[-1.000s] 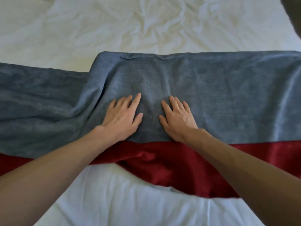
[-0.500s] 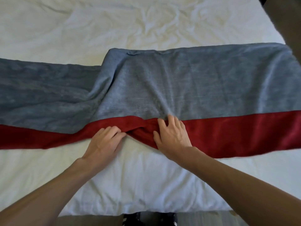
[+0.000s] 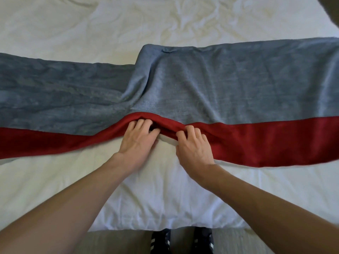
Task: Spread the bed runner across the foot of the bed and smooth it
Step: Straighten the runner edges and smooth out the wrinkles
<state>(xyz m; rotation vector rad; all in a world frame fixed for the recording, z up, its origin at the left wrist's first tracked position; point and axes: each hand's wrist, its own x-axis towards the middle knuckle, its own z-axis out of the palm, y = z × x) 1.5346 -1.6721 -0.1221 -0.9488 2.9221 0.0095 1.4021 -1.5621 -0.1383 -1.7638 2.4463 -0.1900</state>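
A grey-blue bed runner (image 3: 229, 85) with a dark red band (image 3: 266, 142) along its near edge lies across the white bed (image 3: 165, 195). Its right half sits farther up the bed than its left half, with a diagonal fold in the middle. The red edge is bunched and arched up at the centre. My left hand (image 3: 137, 142) grips the raised red edge with curled fingers tucked under it. My right hand (image 3: 194, 145) pinches the same bunched edge just to the right.
Wrinkled white sheet (image 3: 128, 24) covers the bed beyond the runner. The foot edge of the bed (image 3: 128, 229) runs along the bottom, with floor and my dark shoes (image 3: 183, 241) below it. A dark object shows at the top right corner.
Both hands left the grey panel, where they lay flat, and came back to the near red edge. They now grip it and the edge has risen into an arch at the centre.
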